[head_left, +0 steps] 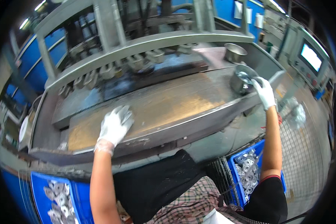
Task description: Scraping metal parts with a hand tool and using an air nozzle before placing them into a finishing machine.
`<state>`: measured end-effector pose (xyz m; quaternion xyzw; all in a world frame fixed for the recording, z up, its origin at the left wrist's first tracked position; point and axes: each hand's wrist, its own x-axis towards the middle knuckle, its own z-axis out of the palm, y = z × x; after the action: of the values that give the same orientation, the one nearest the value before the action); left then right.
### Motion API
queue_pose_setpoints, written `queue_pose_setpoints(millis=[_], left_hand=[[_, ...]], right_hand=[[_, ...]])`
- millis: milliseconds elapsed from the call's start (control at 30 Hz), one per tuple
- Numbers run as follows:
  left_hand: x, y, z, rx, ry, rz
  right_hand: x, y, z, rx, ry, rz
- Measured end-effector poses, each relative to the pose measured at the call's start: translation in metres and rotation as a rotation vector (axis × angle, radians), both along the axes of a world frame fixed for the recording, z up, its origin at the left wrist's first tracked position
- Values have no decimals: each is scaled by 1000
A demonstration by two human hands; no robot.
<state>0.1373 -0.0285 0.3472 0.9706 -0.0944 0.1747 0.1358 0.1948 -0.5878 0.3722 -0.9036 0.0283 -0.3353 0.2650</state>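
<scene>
My right hand (264, 92), in a white glove, grips the rim of a round metal pot (238, 86) at the right end of the machine bed. Inside the pot lies something shiny that I cannot make out. My left hand (116, 124), also gloved in white, is over the near left part of the brown, worn bed plate (168, 108). Its fingers are stretched out and nothing shows in them. Whether the palm touches the plate I cannot tell.
A second metal pot (235, 53) stands farther back. Behind the plate, a row of metal fixtures (135, 61) hangs under a grey crossbar (149, 42). Blue bins with metal parts stand at lower left (75, 194) and lower right (231, 164). A control screen (311, 57) is at right.
</scene>
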Motion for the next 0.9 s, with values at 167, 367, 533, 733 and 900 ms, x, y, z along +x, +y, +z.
queue_pose_setpoints(millis=[167,367,533,733,900], left_hand=[[6,-1,39,-78,261,46],[-5,3,74,-288,-205,-92],[0,6,-4,44,-61,116],[-1,-10,68,-193,135,72],[4,-6,35,-210,-379,29]], right_hand=[[-28,2,3,88,-52,-45],[-63,-42,-8,231,-232,-14],[-95,-107,-39,-3,-237,-196],[-125,-172,-88,134,-132,-326],[-150,-184,-117,108,-104,-445]])
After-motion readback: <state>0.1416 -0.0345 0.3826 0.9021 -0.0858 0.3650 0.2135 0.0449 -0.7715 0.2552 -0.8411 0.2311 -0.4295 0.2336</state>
